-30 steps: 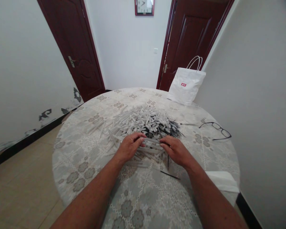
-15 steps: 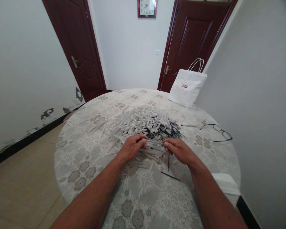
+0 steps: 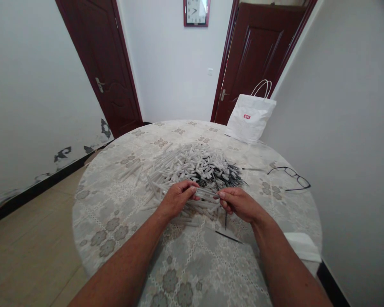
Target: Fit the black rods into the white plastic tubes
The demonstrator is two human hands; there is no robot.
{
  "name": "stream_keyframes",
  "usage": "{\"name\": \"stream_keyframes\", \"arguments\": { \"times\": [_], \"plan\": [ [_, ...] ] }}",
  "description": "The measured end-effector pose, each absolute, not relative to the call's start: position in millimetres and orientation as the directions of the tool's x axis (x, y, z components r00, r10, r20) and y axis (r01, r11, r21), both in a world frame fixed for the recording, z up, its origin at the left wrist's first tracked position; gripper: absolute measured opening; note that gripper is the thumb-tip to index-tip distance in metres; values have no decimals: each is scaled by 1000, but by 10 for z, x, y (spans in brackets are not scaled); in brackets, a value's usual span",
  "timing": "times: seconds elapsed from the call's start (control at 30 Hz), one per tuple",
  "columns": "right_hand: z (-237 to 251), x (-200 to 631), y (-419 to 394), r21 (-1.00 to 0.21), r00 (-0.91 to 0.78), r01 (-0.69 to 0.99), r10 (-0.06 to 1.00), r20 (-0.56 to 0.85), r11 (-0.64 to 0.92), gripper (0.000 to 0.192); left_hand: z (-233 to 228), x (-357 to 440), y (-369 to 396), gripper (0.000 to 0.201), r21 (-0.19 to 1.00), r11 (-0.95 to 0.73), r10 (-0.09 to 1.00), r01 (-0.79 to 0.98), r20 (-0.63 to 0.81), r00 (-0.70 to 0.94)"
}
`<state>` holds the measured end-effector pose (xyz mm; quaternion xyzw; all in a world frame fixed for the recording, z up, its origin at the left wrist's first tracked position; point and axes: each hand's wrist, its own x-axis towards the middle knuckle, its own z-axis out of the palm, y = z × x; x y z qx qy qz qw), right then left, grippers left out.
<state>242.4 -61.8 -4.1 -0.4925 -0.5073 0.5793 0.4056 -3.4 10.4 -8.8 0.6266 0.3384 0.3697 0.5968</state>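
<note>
My left hand [image 3: 178, 197] pinches a clear pen barrel [image 3: 206, 193] between thumb and fingers, just in front of the pile. At the barrel's right end, my right hand [image 3: 238, 201] has its thumb and forefinger closed on a thin dark pen refill, mostly hidden by the fingers. Behind both hands lies a heap of short whitish pen caps [image 3: 192, 158], with black pen refills [image 3: 233, 175] at its right side. More clear barrels lie under and left of my hands. One loose black refill [image 3: 228, 237] rests on the cloth nearer to me.
A patterned cloth covers the round table [image 3: 115, 251]. Eyeglasses [image 3: 296, 177] lie at the right, and a white paper bag [image 3: 251, 117] stands at the back right. A white object [image 3: 302, 247] sits by the right edge. Walls and two doors surround the table.
My right hand has shifted slightly left and down, closer to my left hand. The left hand keeps its hold on the barrel. The view has tilted up a little.
</note>
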Motion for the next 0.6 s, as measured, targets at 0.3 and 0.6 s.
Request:
{"name": "stream_keyframes", "arguments": {
  "times": [0.3,0.6],
  "plan": [
    [68,2248,-635,-842,-123,514,986,115,162,27,-83,-81,150,35,999,-29,896,-20,35,443],
    [18,2365,-626,-931,-230,365,971,-62,27,33,-58,-92,135,30,992,-112,835,55,64,547]
  ]
}}
